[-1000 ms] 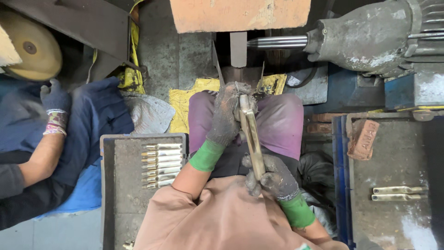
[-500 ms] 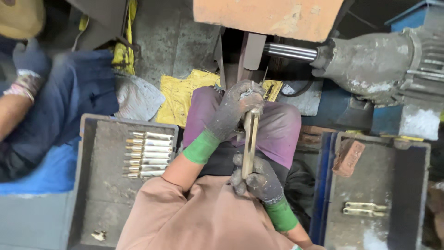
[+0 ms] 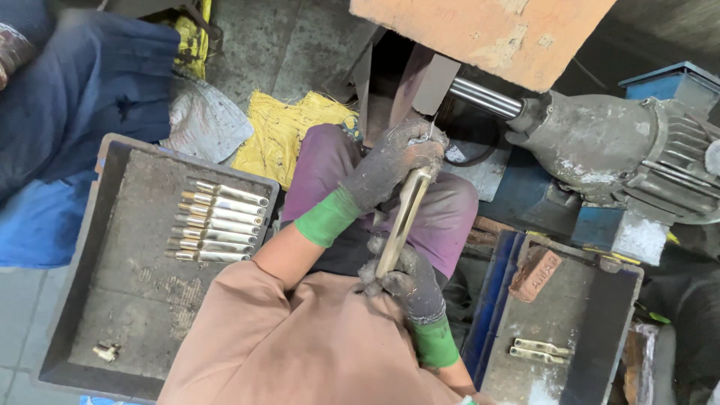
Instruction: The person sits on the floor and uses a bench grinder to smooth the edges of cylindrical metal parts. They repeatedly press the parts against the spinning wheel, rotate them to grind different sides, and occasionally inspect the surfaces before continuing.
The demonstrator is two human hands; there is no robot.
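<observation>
At centre frame in the head view, a seated worker's gloved left hand (image 3: 394,166) clenches the top of a long brass rod (image 3: 399,222), while the right hand (image 3: 405,279) grasps its lower end at six o'clock. The rod runs between the hands, over the lap, its tip touching or just beside the wheel (image 3: 409,86) at twelve o'clock under an orange guard (image 3: 480,30). The risk, as it looks: fingers sit very near the wheel, and a snagged rod could kick or drag the glove in. At nine o'clock, a tray (image 3: 90,330) holds finished rods (image 3: 217,221); at four o'clock, a bin (image 3: 592,360).
</observation>
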